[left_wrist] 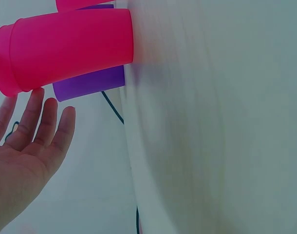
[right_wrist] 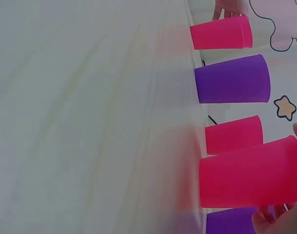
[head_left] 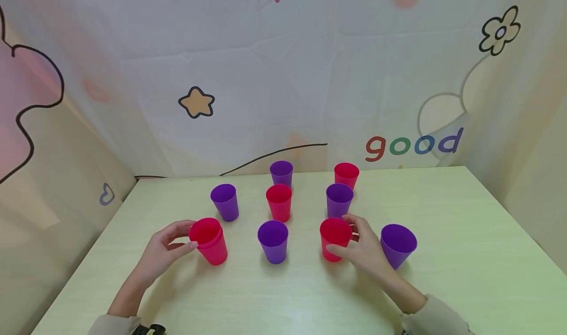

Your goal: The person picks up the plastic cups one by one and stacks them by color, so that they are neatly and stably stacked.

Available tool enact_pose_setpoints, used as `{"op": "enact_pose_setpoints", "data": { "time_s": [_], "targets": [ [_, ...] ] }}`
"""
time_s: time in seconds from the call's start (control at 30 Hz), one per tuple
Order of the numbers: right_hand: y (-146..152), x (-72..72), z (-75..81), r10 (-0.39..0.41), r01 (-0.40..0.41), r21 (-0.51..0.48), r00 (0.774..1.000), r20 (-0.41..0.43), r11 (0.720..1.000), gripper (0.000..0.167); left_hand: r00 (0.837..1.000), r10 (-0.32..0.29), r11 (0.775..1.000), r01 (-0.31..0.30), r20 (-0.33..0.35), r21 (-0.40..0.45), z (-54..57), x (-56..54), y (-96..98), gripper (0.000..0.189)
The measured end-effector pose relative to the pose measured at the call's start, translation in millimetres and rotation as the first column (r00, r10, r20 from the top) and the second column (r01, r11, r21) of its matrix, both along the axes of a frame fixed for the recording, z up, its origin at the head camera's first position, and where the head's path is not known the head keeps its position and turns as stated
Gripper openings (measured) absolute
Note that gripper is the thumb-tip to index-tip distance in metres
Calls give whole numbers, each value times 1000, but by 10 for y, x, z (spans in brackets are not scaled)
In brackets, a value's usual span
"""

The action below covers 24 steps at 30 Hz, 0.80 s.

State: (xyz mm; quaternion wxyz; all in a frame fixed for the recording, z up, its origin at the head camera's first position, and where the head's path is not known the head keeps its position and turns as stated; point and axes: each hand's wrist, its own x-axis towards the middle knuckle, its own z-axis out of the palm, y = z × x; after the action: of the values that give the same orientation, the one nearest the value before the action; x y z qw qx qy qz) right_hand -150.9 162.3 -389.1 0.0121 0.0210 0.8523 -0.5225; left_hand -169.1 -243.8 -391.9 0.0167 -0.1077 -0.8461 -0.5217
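On the left, two nested red cups [head_left: 213,249] stand on the table, a double rim showing in the left wrist view. My left hand [head_left: 161,249] is at their left side, thumb and index fingertips right at the upper rim; its other fingers are straight and spread in the left wrist view. My right hand [head_left: 365,246] grips a single red cup [head_left: 333,236], with the thumb across its front and the fingers behind its right side. Between the hands stands a purple cup [head_left: 273,244]. Another purple cup [head_left: 396,244] stands right of my right wrist.
Farther back are a purple cup [head_left: 226,204], a red cup [head_left: 279,207] and a purple cup [head_left: 338,202]. Behind them a purple cup [head_left: 282,172] and a red cup [head_left: 347,173] stand near the table's [head_left: 443,197] back edge. A printed curtain [head_left: 283,89] hangs behind.
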Motion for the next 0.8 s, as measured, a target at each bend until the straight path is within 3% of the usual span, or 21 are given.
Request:
{"op": "enact_pose_setpoints", "data": {
  "time_s": [0.8],
  "targets": [
    [2, 5, -18, -7, 7, -23, 999, -37, 1000, 67, 1000, -12, 1000, 12, 5, 12, -1, -12, -7, 48]
  ]
}}
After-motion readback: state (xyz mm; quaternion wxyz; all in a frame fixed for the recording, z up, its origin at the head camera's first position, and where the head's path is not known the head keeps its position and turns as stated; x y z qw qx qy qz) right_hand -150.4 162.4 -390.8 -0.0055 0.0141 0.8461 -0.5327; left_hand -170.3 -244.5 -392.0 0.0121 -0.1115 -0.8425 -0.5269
